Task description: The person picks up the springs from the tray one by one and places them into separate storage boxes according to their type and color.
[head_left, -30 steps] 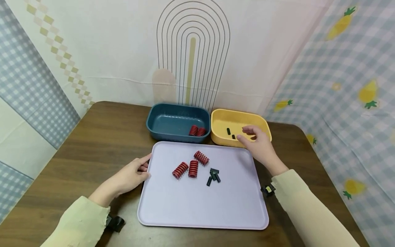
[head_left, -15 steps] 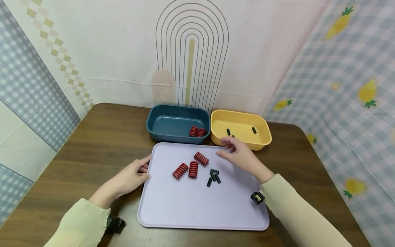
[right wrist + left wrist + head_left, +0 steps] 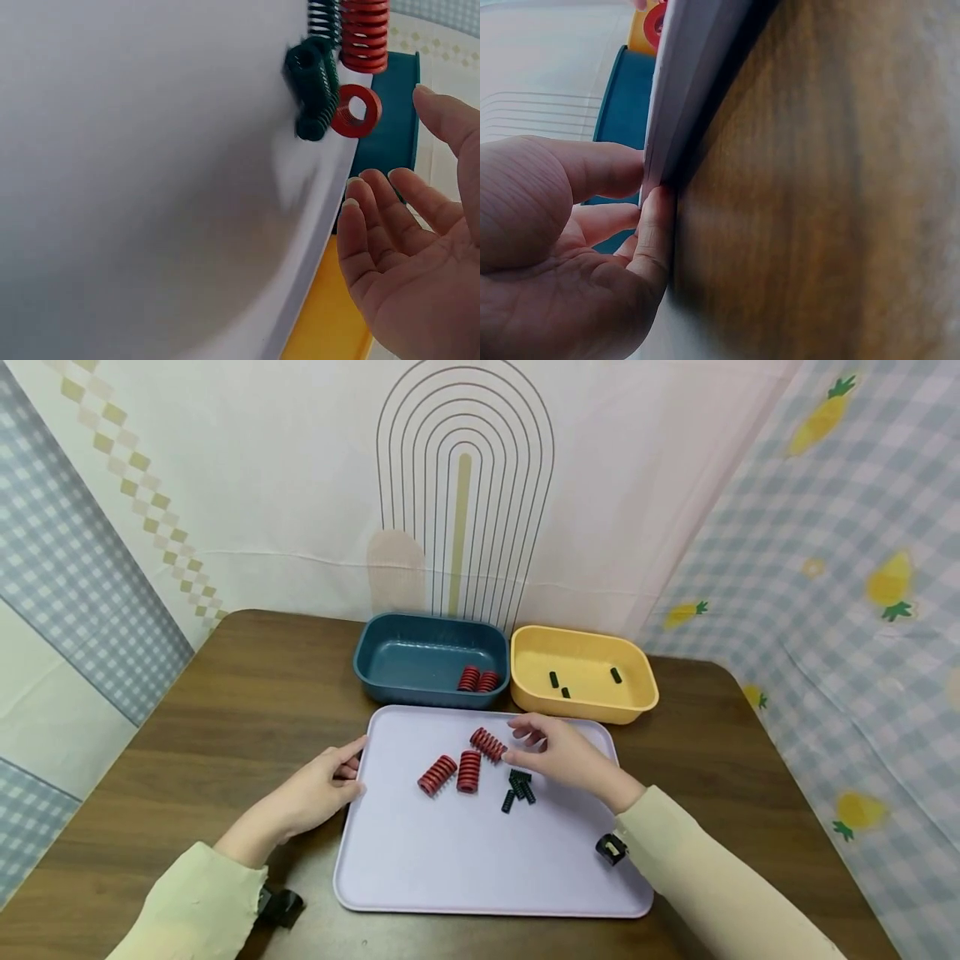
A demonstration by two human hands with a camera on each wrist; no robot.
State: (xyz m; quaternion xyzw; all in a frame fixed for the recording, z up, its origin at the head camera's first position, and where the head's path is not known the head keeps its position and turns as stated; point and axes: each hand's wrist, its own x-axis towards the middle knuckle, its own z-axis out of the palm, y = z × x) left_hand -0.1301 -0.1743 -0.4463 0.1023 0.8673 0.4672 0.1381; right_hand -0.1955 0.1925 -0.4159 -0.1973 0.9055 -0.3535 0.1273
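Tray (image 3: pixel 487 860) in all three views

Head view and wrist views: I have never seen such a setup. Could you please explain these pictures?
No machine here: only a person's bare left hand and right hand. The head view looks down from the head; each wrist view shows that hand's work from its wrist. On the table lies a lavender tray with three red coil springs and several dark green springs. Behind it, a teal bin and a yellow bin hold more springs. The left hand touches the tray's edge; the right, over the tray, holds nothing.
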